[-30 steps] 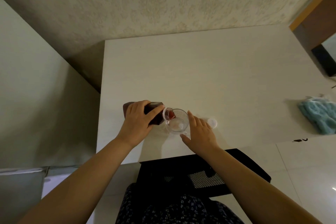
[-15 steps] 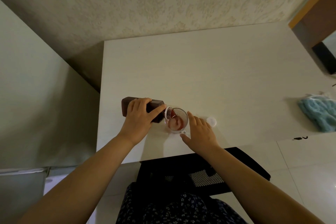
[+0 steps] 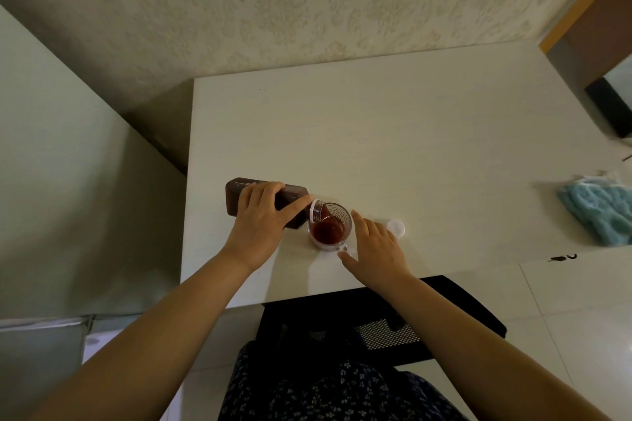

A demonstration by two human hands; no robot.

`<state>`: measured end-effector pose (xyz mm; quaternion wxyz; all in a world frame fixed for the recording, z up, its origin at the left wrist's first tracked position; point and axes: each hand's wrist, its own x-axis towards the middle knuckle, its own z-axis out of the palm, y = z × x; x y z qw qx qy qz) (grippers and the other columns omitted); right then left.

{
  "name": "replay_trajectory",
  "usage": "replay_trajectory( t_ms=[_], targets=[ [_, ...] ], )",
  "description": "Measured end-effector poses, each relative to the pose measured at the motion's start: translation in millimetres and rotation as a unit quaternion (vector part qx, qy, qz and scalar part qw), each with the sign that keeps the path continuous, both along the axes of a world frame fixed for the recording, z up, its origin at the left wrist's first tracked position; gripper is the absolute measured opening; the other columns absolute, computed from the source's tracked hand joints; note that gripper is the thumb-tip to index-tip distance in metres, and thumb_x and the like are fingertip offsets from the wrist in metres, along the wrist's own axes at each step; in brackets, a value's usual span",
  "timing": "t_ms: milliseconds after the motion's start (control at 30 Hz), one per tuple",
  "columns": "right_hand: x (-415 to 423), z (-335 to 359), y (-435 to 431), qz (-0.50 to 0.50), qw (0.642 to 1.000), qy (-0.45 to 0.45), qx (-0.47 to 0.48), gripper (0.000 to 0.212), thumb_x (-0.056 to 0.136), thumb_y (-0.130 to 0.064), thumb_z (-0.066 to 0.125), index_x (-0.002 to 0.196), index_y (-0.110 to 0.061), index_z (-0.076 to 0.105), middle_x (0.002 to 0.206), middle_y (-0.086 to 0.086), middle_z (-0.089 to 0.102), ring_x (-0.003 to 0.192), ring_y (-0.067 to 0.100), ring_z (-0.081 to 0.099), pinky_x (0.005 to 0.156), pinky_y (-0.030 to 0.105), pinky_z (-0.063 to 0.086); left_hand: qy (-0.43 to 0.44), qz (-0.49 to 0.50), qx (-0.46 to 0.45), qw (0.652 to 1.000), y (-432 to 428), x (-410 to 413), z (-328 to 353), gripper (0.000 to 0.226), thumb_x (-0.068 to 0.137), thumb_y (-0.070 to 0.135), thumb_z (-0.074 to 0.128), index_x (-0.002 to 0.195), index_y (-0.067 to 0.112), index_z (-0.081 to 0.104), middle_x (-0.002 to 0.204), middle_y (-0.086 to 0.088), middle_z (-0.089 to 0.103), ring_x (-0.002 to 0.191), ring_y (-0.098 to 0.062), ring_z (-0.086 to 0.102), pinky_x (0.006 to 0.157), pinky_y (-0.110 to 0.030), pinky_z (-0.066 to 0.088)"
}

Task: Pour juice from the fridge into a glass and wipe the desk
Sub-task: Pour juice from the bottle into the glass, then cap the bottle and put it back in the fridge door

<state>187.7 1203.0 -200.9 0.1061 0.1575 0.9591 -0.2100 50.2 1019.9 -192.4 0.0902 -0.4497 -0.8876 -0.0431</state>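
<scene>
My left hand [image 3: 261, 222] grips a dark juice bottle [image 3: 239, 195], tipped on its side with its open neck over a clear glass [image 3: 331, 227]. Red juice runs into the glass, which is partly filled and stands near the front edge of the white desk [image 3: 393, 133]. Beside the glass rests my right hand [image 3: 378, 248], fingers spread and touching its right side and handle. The bottle's white cap [image 3: 396, 228] lies on the desk just right of that hand. A light blue cloth [image 3: 596, 212] lies at the desk's right edge.
A black mesh chair [image 3: 376, 328] stands pushed under the desk's front edge, right in front of me. A pale cabinet side [image 3: 68, 181] rises on the left. Patterned wallpaper backs the desk. At the far right are a wooden frame and a dark object [image 3: 612, 106].
The bottle has tipped further and red juice has risen in the glass, which held almost none a second ago. My right hand stays beside the glass.
</scene>
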Motion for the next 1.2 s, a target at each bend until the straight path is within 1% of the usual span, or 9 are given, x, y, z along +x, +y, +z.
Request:
replay_trajectory(
  t_ms=[600,767,867,933,1000,1033,1100,1133,1200],
  targets=[
    [2.2,-7.9,2.9,0.003,1.000,0.004,-0.001,0.081,0.087,-0.050,0.050,0.146,-0.013,0.009,0.146,0.007,0.034,0.132,0.025,0.031,0.109,0.036,0.024,0.008,-0.002,0.018,1.000,-1.1,1.7,-1.0,0.075,0.070,-0.002,0.070,0.132,0.032,0.044,0.118,-0.019,0.049,0.108,-0.034,0.042,0.096,-0.054,0.034],
    [14.2,-18.1,13.3,0.030,0.999,0.014,0.012,0.084,0.085,-0.069,0.029,0.147,-0.016,0.009,0.143,0.004,0.039,0.130,0.022,0.035,0.109,0.038,0.025,-0.045,0.004,0.030,0.999,1.8,2.3,2.5,0.076,0.072,0.008,0.073,0.134,0.034,0.039,0.120,-0.017,0.047,0.108,-0.033,0.044,0.094,-0.050,0.037],
    [23.5,-25.6,27.5,0.021,1.000,0.006,0.021,0.082,0.084,-0.070,0.015,0.146,-0.016,0.015,0.141,0.003,0.042,0.130,0.021,0.036,0.108,0.040,0.026,-0.092,0.008,0.058,0.994,1.9,3.0,4.3,0.077,0.071,0.012,0.074,0.136,0.033,0.037,0.121,-0.015,0.047,0.109,-0.031,0.045,0.094,-0.049,0.040],
    [26.0,-28.3,37.6,0.014,0.999,0.012,0.040,0.076,0.086,-0.066,0.017,0.143,-0.016,0.025,0.140,0.003,0.044,0.129,0.022,0.038,0.106,0.040,0.029,-0.132,0.012,0.090,0.987,-0.7,1.1,5.0,0.076,0.074,0.019,0.075,0.137,0.032,0.035,0.123,-0.012,0.048,0.112,-0.028,0.046,0.094,-0.046,0.043],
    [24.8,-30.4,48.2,0.002,0.997,0.013,0.070,0.061,0.090,-0.053,0.034,0.139,-0.017,0.031,0.139,0.004,0.044,0.126,0.023,0.039,0.104,0.039,0.031,-0.204,0.025,0.150,0.967,-4.2,0.4,7.6,0.072,0.076,0.027,0.076,0.136,0.033,0.036,0.126,-0.004,0.047,0.114,-0.018,0.045,0.095,-0.035,0.045],
    [23.2,-31.5,53.1,-0.007,0.996,0.005,0.085,0.056,0.091,-0.045,0.042,0.139,-0.019,0.032,0.140,0.004,0.042,0.126,0.024,0.038,0.103,0.038,0.032,-0.250,0.042,0.190,0.948,-6.0,1.7,9.8,0.069,0.076,0.030,0.076,0.133,0.036,0.037,0.127,0.004,0.046,0.116,-0.011,0.043,0.095,-0.025,0.044],
    [19.0,-32.4,61.1,-0.023,0.994,-0.018,0.107,0.056,0.090,-0.036,0.048,0.141,-0.024,0.029,0.143,0.004,0.035,0.126,0.025,0.035,0.102,0.038,0.033,-0.315,0.087,0.265,0.907,-10.1,8.4,12.1,0.070,0.074,0.029,0.077,0.127,0.046,0.034,0.125,0.019,0.043,0.116,0.005,0.038,0.093,-0.007,0.034],
    [16.9,-33.3,64.4,-0.027,0.993,-0.033,0.112,0.058,0.090,-0.036,0.048,0.142,-0.026,0.026,0.146,0.004,0.031,0.127,0.026,0.034,0.102,0.038,0.033,-0.339,0.107,0.289,0.889,-12.4,13.6,11.0,0.072,0.074,0.027,0.077,0.124,0.050,0.032,0.124,0.026,0.041,0.116,0.010,0.037,0.093,-0.006,0.031],
    [12.7,-37.5,69.4,-0.022,0.991,-0.069,0.117,0.059,0.092,-0.037,0.047,0.144,-0.028,0.022,0.148,0.003,0.025,0.128,0.027,0.032,0.102,0.038,0.034,-0.393,0.130,0.333,0.847,-16.8,25.4,2.7,0.075,0.074,0.020,0.077,0.123,0.054,0.033,0.127,0.031,0.040,0.120,0.008,0.039,0.099,-0.015,0.035]
  ],
)
